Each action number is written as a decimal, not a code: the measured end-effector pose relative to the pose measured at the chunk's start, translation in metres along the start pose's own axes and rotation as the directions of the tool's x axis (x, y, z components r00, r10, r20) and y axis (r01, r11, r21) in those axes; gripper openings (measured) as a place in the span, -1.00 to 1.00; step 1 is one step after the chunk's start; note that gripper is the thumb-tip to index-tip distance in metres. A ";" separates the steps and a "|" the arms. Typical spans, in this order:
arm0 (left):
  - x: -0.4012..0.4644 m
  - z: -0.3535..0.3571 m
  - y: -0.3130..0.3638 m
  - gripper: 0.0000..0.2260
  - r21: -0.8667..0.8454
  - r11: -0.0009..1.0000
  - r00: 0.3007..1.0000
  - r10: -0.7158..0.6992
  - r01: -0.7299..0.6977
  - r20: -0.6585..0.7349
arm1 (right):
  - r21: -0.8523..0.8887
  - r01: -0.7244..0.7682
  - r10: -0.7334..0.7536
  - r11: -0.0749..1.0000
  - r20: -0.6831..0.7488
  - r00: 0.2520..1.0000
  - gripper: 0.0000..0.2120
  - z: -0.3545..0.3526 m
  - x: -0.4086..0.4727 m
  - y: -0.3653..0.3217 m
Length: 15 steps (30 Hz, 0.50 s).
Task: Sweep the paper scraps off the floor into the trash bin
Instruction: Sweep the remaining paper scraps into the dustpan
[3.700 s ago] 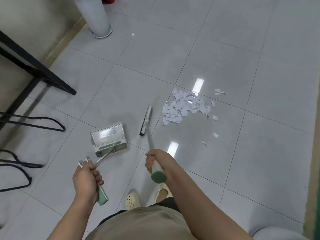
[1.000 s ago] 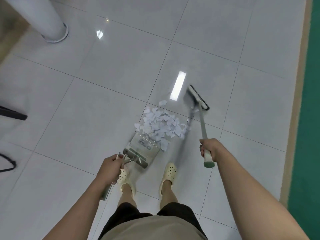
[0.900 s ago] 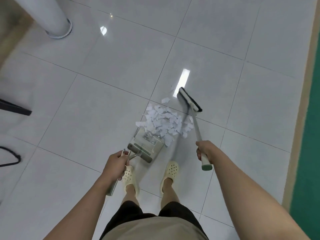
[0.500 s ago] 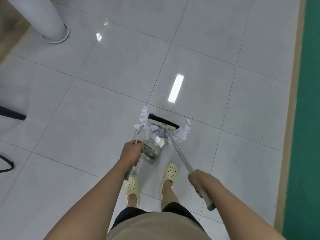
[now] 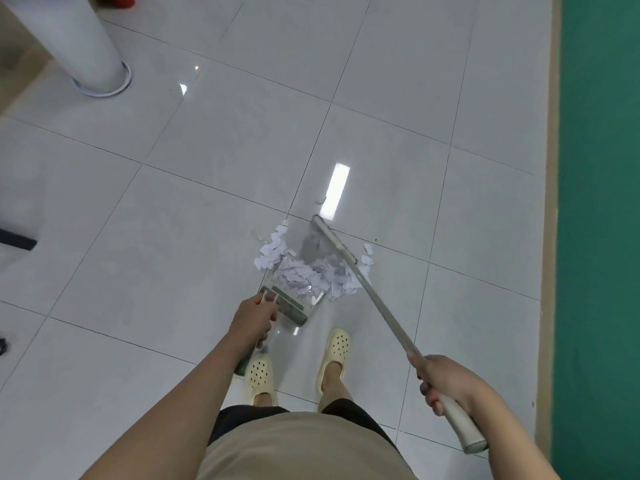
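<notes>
Head camera is looking down at a grey tiled floor (image 5: 207,244), where the left hand (image 5: 252,318) is closing its grip round the dustpan's handle while the dustpan (image 5: 294,296) is sitting on the floor just ahead of the person's cream clogs (image 5: 260,377). White paper scraps (image 5: 304,273) are lying heaped in the pan's mouth and spilling onto the tiles at its far left and right edges; one small scrap (image 5: 319,200) is lying apart, farther away beside a bright light reflection. The right hand (image 5: 445,384) is wrapping its grip round the near end of the broom (image 5: 367,292), whose long pole is slanting up and left to the head, which is resting at the far right side of the pile. A white pillar (image 5: 74,39) is standing at the far left, and a green strip (image 5: 599,202) is running along the right.
</notes>
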<state>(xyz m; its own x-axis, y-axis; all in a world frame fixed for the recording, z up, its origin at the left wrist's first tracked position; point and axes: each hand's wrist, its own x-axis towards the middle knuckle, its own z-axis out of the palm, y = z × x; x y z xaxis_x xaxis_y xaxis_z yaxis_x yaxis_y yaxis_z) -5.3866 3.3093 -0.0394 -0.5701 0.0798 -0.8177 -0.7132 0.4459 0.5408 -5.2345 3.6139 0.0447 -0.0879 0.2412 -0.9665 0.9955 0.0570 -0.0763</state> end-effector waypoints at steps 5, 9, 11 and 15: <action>-0.016 -0.029 -0.025 -0.86 0.049 0.999 0.999 -0.003 0.002 0.033 | 0.150 0.024 -0.010 0.988 -0.098 0.995 -0.61 -0.008 0.024 -0.009; -0.022 -0.043 -0.031 -0.73 0.108 0.994 0.997 -0.041 0.033 0.067 | 0.218 0.066 -0.029 0.974 -0.169 0.985 -0.66 -0.018 0.052 -0.026; -0.022 -0.044 -0.034 -0.72 0.145 0.988 0.996 -0.058 0.048 0.068 | 0.250 0.065 -0.017 0.966 -0.188 0.982 -0.72 -0.020 0.070 -0.034; -0.019 -0.025 -0.038 -0.73 0.153 0.987 0.995 -0.070 0.058 0.075 | 0.238 0.020 0.024 0.971 -0.178 0.984 -0.72 -0.011 0.104 -0.043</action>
<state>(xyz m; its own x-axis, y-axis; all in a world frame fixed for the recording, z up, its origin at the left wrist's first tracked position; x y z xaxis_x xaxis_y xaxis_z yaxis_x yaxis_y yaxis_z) -5.3590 3.2681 -0.0397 -0.4863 0.1153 -0.8662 -0.6744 0.5808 0.4559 -5.2872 3.6473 -0.0502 -0.0695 0.4110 -0.9090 0.9737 -0.1701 -0.1514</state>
